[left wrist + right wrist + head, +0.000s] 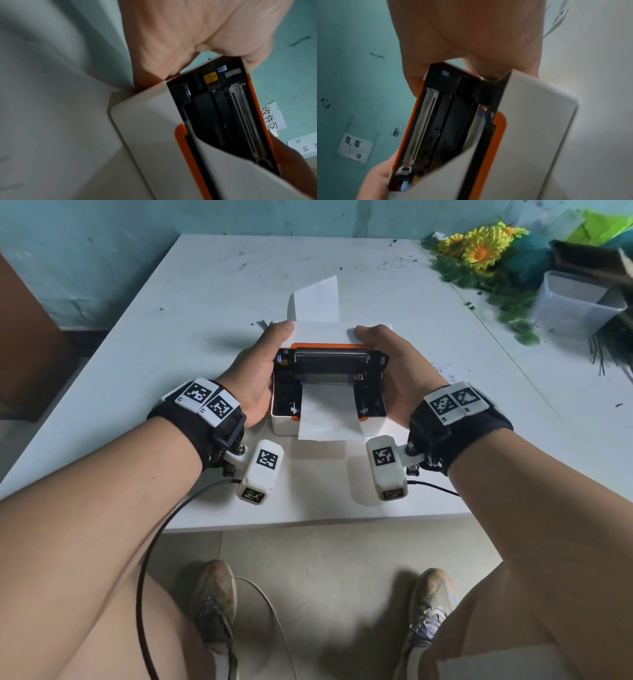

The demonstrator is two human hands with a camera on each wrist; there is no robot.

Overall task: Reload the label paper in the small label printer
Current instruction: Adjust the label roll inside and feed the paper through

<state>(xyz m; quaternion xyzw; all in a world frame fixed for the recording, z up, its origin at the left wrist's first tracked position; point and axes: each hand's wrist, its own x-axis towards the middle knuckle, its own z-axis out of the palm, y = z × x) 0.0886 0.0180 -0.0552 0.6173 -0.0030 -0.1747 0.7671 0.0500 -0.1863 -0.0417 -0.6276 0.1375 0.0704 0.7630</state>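
A small white label printer [281, 424] with orange trim sits in the middle of the white table [171, 337]. Its lid [329, 334] is swung up at the back, baring the black inside. A white label paper strip [330, 419] runs out of the inside and over the front edge. More of the paper [318, 299] stands curled behind the lid. My left hand [258, 371] grips the printer's left side, thumb on the lid. My right hand [400, 371] grips the right side the same way. The wrist views show the printer [149, 128] [536, 115] from each side.
Artificial sunflowers [483, 244] and green leaves lie at the back right, beside a clear plastic tub [575, 302] and a cardboard box [596, 261]. Printed slips [445, 371] lie right of the printer. The table's front edge [308, 522] is near my wrists. A turquoise wall rises behind.
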